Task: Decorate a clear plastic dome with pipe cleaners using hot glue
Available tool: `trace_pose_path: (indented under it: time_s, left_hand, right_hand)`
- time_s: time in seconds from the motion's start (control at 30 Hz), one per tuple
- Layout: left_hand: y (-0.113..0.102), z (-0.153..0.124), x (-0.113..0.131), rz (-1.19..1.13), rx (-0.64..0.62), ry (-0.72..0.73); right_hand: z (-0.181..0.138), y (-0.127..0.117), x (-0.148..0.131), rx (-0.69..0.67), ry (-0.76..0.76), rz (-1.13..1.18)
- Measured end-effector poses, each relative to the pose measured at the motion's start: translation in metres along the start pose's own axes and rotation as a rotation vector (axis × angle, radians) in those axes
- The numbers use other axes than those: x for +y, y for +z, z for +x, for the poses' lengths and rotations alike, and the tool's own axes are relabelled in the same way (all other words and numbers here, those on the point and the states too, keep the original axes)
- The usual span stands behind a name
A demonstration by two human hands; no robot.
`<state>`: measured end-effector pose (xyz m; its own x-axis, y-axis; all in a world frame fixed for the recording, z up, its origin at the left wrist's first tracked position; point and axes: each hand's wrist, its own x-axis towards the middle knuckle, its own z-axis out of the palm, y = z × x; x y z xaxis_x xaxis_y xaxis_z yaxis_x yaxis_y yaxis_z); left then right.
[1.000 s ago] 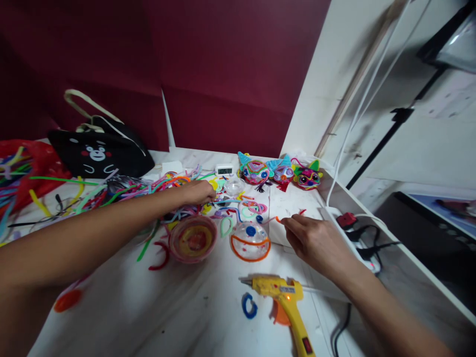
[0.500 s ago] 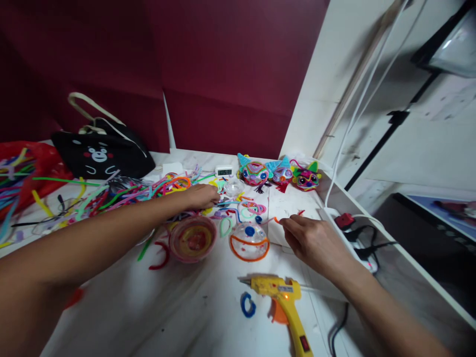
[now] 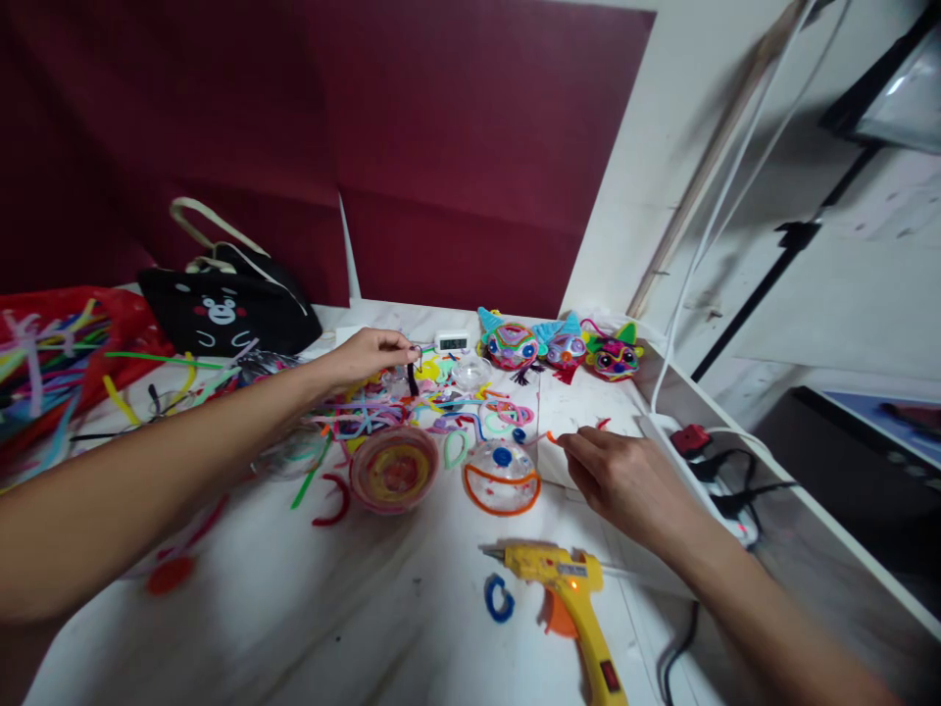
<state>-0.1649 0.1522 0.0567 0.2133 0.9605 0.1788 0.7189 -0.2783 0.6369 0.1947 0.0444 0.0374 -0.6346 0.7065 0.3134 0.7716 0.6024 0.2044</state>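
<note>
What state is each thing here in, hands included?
Left hand, closed on a black tassel.
Right hand, closed on a small orange piece.
Glue gun, lying down, indicator light lit.
Power strip, plugs in.
Digital display, showing digits.
Red bag, open, pipe cleaners inside.
Clear dome, blue disc on top, orange trim.

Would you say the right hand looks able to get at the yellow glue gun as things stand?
Probably yes: nothing visible stands between the right hand and the yellow glue gun, though that hand seems to pinch an orange strip.
</note>
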Motion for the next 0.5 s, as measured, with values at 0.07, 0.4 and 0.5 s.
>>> trace_pose_path:
  time_s: [0.07,0.4,0.5]
  left_hand:
    - [-0.002,-0.008,0.005,-0.216,0.049,-0.048]
    - [-0.010,-0.064,0.010,-0.704,0.011,-0.344]
    - [-0.014,-0.084,0.006,-0.642,0.046,-0.390]
  right_hand:
    - [0.000,0.001,0.000,-0.003,-0.001,0.002]
    - [0.000,0.002,-0.001,-0.013,-0.007,-0.003]
    - [0.000,0.003,-0.002,-0.024,-0.007,-0.002]
